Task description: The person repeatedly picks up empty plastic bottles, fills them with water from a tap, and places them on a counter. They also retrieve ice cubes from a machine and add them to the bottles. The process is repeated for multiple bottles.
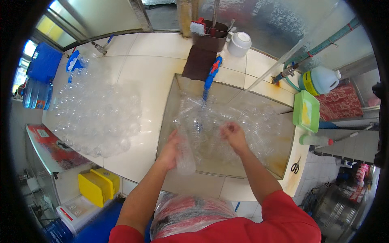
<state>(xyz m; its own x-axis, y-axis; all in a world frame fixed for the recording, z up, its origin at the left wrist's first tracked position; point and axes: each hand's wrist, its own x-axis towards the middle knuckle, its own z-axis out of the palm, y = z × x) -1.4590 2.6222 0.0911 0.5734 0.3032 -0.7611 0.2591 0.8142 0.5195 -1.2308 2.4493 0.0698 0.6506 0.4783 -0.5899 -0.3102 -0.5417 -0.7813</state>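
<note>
My left hand (171, 150) grips a clear plastic bottle (186, 155) over the left front edge of the tiled sink (212, 165). The bottle hangs with its narrow end away from me and its base near my body. Above the sink's middle, my right hand (233, 135) is blurred, its fingers bent. Whether it holds anything I cannot tell. Several clear bottles (258, 130) lie in the sink around and beyond it. A blue tap (211, 76) with a red handle points down into the sink.
Many clear bottles (100, 112) stand closely packed on the white tiled counter (146, 66) at left. Behind the sink are a brush holder (209, 39) and a white mug (240, 44). A green basin (306, 111), a capped bottle (314, 140) and scissors (295, 167) line the right side.
</note>
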